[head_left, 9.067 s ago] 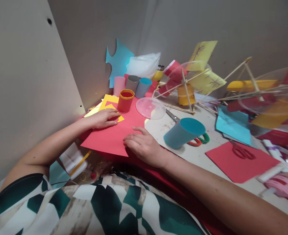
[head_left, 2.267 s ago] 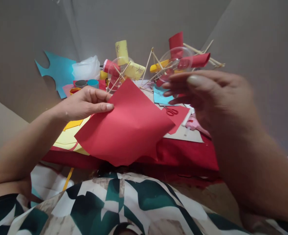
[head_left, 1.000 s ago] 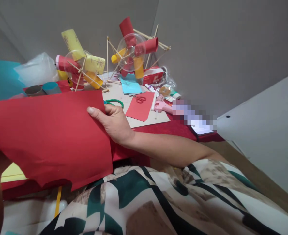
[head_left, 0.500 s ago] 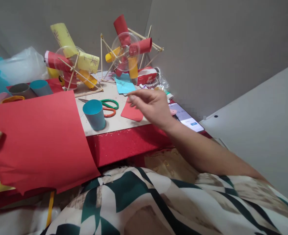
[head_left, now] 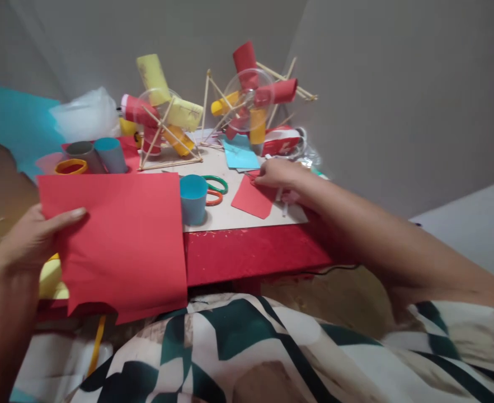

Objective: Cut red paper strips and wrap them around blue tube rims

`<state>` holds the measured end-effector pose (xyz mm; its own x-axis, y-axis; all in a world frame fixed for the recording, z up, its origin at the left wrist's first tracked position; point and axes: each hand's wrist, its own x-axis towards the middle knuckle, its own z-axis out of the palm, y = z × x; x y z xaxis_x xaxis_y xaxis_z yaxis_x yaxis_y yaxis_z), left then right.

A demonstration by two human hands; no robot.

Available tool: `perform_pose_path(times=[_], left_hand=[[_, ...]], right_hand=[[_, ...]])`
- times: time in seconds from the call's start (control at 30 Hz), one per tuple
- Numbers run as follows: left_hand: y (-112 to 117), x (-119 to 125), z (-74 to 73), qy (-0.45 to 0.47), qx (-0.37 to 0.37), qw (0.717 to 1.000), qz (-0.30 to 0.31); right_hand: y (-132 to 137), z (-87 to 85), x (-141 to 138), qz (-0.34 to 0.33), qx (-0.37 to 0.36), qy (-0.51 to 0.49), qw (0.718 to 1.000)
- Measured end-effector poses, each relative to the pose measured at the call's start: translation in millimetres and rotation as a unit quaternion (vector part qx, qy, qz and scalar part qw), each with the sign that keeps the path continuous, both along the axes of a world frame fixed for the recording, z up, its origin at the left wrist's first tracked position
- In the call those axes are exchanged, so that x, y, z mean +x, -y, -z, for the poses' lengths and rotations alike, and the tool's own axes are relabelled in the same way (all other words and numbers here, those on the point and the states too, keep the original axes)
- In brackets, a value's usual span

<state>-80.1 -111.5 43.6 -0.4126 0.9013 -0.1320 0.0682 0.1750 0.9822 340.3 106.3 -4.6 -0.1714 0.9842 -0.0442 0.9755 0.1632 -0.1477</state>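
Right hand lowered to half-hidden scissors, grip unclear, left hand pinching red sheet

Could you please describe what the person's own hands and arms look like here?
The left hand and right hand are without gloves, and both forearms are bare. No watch or bracelet shows on either wrist. The loose garment has angular patches of dark green, white and mottled brown; no sleeve edge can be made out clearly.

Cup right of sheet; scissors behind
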Motion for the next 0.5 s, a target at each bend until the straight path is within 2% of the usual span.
perform_pose_path(times=[0.2, 0.3, 0.4, 0.5], left_hand=[[-4, -8, 9.8, 0.034, 0.012, 0.999, 0.026], [-6, -10, 12.4, 0.041, 0.007, 0.999, 0.024], [-8, -12, 14.0, 0.041, 0.003, 0.999, 0.014], [-12, -16, 16.2, 0.043, 0.009, 0.999, -0.003]], right_hand=[[-29, 10.6, 14, -0.047, -0.115, 0.016, 0.992], [-34, 12.5, 28, -0.061, -0.155, -0.011, 0.986], [-29, 12.0, 44, -0.094, -0.147, -0.088, 0.981], [-13, 9.1, 56, -0.141, -0.075, -0.211, 0.964]])
